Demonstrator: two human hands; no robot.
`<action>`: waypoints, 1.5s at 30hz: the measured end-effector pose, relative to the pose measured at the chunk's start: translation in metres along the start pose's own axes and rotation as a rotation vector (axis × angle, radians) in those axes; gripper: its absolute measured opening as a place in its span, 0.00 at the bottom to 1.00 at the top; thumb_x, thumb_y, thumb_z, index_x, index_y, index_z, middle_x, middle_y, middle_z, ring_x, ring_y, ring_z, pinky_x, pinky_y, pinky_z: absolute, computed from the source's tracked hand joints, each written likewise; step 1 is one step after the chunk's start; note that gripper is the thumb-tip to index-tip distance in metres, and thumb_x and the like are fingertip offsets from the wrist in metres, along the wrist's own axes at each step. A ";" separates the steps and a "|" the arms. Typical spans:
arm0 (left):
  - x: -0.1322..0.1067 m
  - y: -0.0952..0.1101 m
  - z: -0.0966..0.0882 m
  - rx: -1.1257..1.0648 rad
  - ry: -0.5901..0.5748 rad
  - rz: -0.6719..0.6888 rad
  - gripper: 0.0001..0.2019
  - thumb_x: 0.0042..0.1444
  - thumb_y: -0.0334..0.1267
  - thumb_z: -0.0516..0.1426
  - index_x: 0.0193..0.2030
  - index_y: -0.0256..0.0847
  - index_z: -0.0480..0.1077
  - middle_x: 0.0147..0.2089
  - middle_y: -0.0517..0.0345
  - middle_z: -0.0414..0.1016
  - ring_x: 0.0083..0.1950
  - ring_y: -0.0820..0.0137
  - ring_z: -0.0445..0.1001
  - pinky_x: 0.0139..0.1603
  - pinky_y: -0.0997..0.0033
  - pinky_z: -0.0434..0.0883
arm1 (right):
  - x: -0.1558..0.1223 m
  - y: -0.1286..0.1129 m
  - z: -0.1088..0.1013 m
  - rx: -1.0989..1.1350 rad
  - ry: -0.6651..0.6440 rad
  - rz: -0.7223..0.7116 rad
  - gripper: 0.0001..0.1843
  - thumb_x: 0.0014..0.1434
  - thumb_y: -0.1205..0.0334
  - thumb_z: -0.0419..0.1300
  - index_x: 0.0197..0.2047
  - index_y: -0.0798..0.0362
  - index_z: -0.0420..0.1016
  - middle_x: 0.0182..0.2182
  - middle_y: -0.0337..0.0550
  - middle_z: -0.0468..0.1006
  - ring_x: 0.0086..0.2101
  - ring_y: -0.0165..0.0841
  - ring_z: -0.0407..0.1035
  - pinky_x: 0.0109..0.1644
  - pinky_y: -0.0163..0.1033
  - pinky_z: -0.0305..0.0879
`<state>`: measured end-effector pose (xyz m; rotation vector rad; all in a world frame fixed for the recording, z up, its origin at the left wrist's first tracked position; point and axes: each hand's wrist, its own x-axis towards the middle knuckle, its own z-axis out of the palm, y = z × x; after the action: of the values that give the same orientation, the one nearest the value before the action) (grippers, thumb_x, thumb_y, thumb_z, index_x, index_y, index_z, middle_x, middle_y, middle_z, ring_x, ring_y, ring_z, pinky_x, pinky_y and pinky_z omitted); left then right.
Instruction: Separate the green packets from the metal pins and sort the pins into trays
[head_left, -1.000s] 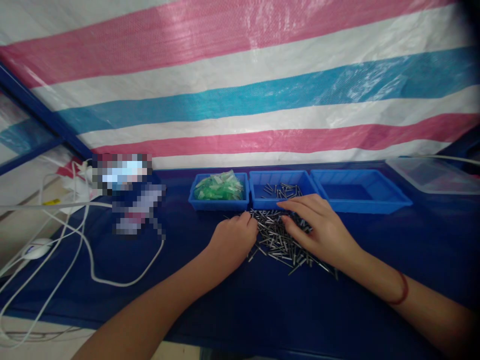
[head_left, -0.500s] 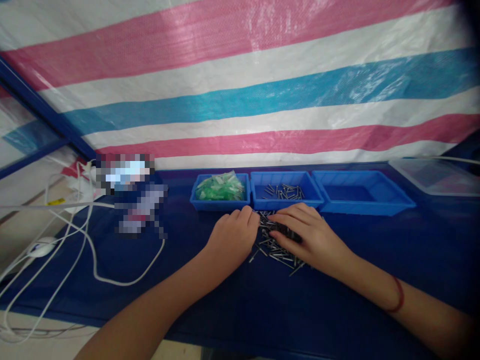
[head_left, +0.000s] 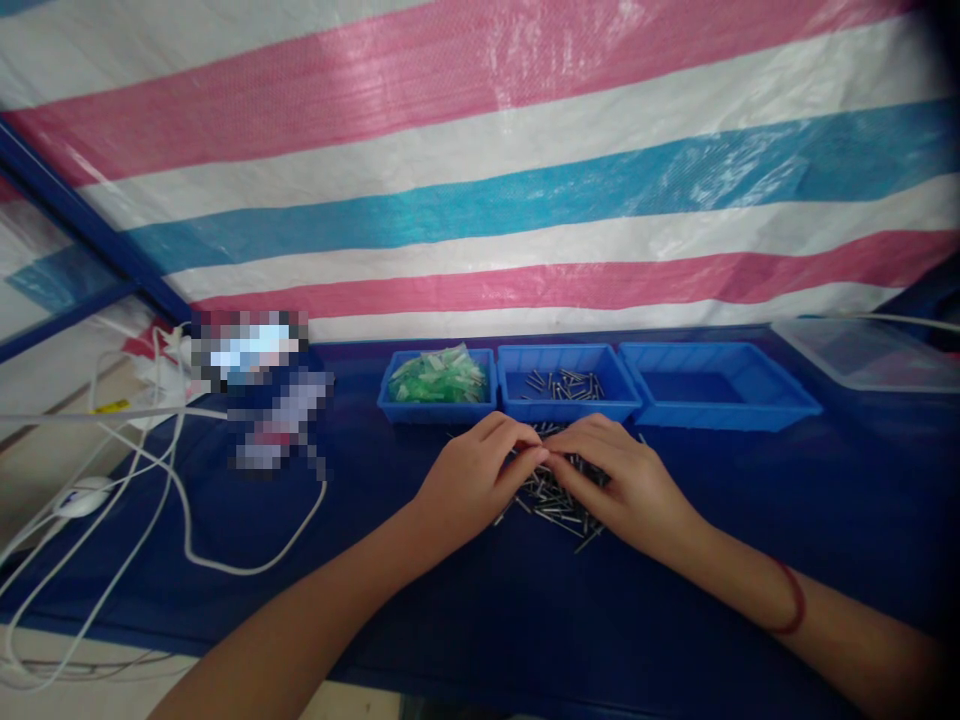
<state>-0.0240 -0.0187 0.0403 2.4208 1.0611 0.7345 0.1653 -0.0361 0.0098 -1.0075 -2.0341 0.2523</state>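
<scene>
My left hand (head_left: 480,467) and my right hand (head_left: 626,478) meet fingertip to fingertip over a loose pile of thin, silvery, nail-like metal pieces (head_left: 556,508) on the blue table. Both hands are closed in a pinch, thumbs against fingers. Whatever sits between the fingertips is too small and covered to make out. Part of the pile lies hidden beneath the hands. Just behind them stands a blue bin (head_left: 570,408) with several similar metal pieces inside.
Left of that bin, another blue bin (head_left: 439,411) holds green plastic packets (head_left: 442,375). A third blue bin (head_left: 724,410) stands to the right, near a clear plastic lid or tray (head_left: 862,360). White cables (head_left: 187,530) loop across the left side. Striped sheeting (head_left: 480,210) hangs behind.
My left hand has shifted slightly right and turned, bringing its thumb and fingers against my right fingertips. My right hand has closed from a looser spread over the pile.
</scene>
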 end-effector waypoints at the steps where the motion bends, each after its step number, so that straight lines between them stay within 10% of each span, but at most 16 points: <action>1: 0.000 0.000 0.000 -0.027 0.016 -0.006 0.08 0.65 0.39 0.51 0.40 0.39 0.69 0.41 0.57 0.72 0.42 0.71 0.72 0.45 0.73 0.68 | 0.000 -0.001 0.000 0.012 -0.002 0.002 0.05 0.63 0.64 0.56 0.38 0.51 0.74 0.34 0.42 0.79 0.37 0.35 0.70 0.41 0.43 0.64; 20: 0.000 -0.006 0.000 -0.058 -0.024 0.058 0.10 0.66 0.36 0.48 0.44 0.39 0.69 0.45 0.53 0.72 0.47 0.69 0.72 0.50 0.71 0.68 | 0.005 -0.003 -0.012 0.011 0.033 0.000 0.03 0.61 0.63 0.59 0.34 0.50 0.73 0.31 0.41 0.77 0.35 0.34 0.70 0.41 0.43 0.65; 31: -0.003 -0.013 0.003 0.213 -0.167 0.111 0.13 0.66 0.39 0.48 0.49 0.38 0.70 0.47 0.51 0.72 0.47 0.66 0.72 0.49 0.66 0.69 | 0.020 0.055 -0.021 -0.583 0.251 0.093 0.12 0.60 0.53 0.58 0.42 0.50 0.76 0.40 0.49 0.77 0.41 0.45 0.68 0.40 0.48 0.60; 45: -0.003 -0.015 0.007 0.445 -0.231 0.138 0.11 0.63 0.45 0.53 0.44 0.42 0.71 0.44 0.56 0.71 0.42 0.68 0.70 0.40 0.69 0.63 | 0.003 0.016 -0.013 -0.315 0.066 -0.119 0.10 0.58 0.65 0.59 0.45 0.50 0.73 0.43 0.48 0.75 0.44 0.42 0.68 0.46 0.49 0.63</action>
<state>-0.0298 -0.0127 0.0260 2.8903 1.0577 0.2622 0.1829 -0.0255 0.0124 -1.0622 -2.1043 -0.1681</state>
